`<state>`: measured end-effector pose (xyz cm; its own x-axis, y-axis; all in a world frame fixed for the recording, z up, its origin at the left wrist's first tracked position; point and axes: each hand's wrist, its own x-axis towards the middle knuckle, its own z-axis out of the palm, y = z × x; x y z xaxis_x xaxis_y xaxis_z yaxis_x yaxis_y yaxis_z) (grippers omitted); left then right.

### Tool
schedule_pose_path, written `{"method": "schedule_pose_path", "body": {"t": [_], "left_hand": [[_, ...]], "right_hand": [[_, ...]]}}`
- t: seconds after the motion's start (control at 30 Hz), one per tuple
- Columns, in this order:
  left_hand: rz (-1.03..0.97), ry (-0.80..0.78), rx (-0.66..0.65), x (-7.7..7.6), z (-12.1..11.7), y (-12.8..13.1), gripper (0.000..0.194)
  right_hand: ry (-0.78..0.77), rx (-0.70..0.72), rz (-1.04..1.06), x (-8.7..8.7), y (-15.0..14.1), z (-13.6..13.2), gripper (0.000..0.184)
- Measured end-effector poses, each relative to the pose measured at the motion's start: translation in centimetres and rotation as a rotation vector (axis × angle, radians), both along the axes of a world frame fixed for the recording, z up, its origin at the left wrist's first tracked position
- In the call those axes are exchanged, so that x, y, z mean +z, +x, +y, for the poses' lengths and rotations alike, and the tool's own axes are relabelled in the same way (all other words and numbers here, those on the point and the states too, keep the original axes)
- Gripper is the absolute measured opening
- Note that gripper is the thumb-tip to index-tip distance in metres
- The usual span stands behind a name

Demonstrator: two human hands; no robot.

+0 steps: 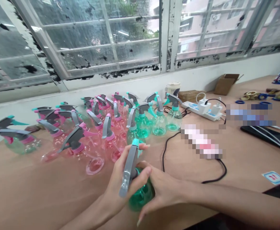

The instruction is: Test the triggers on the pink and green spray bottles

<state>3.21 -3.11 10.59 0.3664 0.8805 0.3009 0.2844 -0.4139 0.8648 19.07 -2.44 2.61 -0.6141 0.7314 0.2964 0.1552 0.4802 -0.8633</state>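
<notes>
Close to the table's front edge stands a green spray bottle [141,198] with a grey trigger head and a teal nozzle. My left hand [120,169] is wrapped round its head and neck, thumb to the right side. Round the right side of the green body, my right hand [163,188] grips with its thumb low and its fingers behind the neck, partly hidden. Just beyond my hands are a pink spray bottle [109,136] standing upright and another pink spray bottle [79,147] lying tilted with its base toward me.
Several more pink and green spray bottles crowd the table's left and back, including a green one [174,119]. A white power strip [202,110], a paper cup [173,88], a cardboard box [226,84] and tape rolls [252,94] lie rightward. Black cable [165,150] crosses the table [34,188].
</notes>
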Motion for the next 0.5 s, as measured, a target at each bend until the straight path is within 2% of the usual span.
{"method": "schedule_pose_path", "body": {"t": [0.1, 0.2, 0.3, 0.4, 0.5], "left_hand": [[0.028, 0.027, -0.055, 0.0, 0.8, -0.2, 0.026], [0.075, 0.087, -0.097, -0.5, 1.7, -0.8, 0.032], [0.101, 0.110, -0.125, -0.5, 2.0, -1.4, 0.037], [0.136, 0.109, -0.169, -0.2, 2.2, -1.8, 0.040], [0.149, 0.091, -0.160, 0.3, 2.8, -2.1, 0.041]], "right_hand": [[-0.026, -0.002, 0.016, 0.0, 0.0, 0.4, 0.096], [-0.080, 0.038, 0.085, -0.4, 0.4, 1.2, 0.093], [-0.062, 0.024, 0.121, -0.9, 1.1, 2.0, 0.076], [0.029, -0.098, 0.095, -1.2, 2.0, 3.0, 0.050], [0.087, -0.290, 0.020, -1.2, 2.9, 4.0, 0.044]]}}
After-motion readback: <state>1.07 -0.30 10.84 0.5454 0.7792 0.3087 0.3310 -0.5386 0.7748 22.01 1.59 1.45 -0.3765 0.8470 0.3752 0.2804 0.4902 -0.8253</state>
